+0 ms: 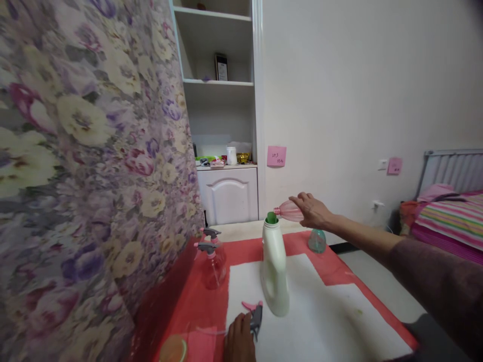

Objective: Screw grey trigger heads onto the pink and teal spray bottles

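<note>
Any contents may be spilled if the pink bottle (290, 211), held sideways by the right hand (310, 208) at the green insert (270, 218) of the pale jug (274, 266), is misaligned; whether the spray head (257, 319) is gripped by the left hand (240, 338) cannot be determined.

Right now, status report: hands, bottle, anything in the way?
Right hand holds pink bottle sideways, neck at green funnel in jug. Left hand at gray spray head. No obstruction visible there.
</note>
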Demonstrator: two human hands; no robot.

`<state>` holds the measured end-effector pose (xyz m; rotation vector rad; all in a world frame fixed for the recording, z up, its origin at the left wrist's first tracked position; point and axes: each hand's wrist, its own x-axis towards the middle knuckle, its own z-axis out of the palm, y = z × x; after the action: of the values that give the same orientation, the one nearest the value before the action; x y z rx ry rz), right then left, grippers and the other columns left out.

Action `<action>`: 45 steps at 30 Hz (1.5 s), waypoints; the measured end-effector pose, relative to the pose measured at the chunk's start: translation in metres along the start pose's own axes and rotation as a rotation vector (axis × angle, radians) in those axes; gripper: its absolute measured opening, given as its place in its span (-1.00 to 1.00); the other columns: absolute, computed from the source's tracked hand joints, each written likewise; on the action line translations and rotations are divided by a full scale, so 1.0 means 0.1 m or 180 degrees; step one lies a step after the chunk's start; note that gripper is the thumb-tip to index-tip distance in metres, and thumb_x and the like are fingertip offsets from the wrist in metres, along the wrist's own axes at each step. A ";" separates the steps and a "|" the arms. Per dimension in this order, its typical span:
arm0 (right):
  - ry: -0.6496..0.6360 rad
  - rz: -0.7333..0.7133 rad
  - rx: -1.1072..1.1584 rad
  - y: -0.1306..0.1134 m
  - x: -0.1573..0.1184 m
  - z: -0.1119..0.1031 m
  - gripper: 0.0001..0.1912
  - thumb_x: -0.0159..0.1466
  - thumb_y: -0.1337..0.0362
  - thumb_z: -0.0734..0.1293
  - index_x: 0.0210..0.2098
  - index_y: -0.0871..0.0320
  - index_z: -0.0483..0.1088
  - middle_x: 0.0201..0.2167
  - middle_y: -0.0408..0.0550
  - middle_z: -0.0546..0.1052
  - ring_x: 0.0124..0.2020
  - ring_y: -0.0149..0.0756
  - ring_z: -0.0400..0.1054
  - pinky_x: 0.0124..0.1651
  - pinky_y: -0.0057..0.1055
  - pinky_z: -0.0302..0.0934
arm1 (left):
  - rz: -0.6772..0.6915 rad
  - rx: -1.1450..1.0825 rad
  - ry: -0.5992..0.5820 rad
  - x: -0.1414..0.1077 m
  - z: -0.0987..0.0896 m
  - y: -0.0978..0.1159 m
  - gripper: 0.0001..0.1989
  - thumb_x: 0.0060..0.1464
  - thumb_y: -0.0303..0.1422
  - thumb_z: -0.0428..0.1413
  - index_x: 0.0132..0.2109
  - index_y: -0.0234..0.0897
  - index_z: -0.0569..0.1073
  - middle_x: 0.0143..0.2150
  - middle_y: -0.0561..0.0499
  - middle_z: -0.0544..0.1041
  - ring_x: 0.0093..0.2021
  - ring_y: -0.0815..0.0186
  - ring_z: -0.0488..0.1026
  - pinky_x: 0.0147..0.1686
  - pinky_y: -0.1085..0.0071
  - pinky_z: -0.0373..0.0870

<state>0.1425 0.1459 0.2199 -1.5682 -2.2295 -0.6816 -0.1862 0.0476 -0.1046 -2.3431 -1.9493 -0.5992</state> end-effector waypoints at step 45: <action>0.0055 -0.0134 -0.0293 0.01 0.02 -0.10 -0.14 -0.04 0.47 0.38 0.24 0.06 0.09 0.04 0.12 0.33 -0.01 -0.03 0.24 -0.15 -0.28 0.25 | -0.0017 0.0013 0.0202 -0.04 -0.12 0.12 -0.52 0.16 -0.62 -0.10 0.15 -0.23 0.43 0.14 -0.10 0.49 0.15 0.19 0.40 0.13 0.27 0.31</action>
<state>0.1429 0.1422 0.2292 -1.5556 -2.2537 -0.8174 -0.1788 0.0384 -0.0927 -2.2876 -1.9288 -0.6608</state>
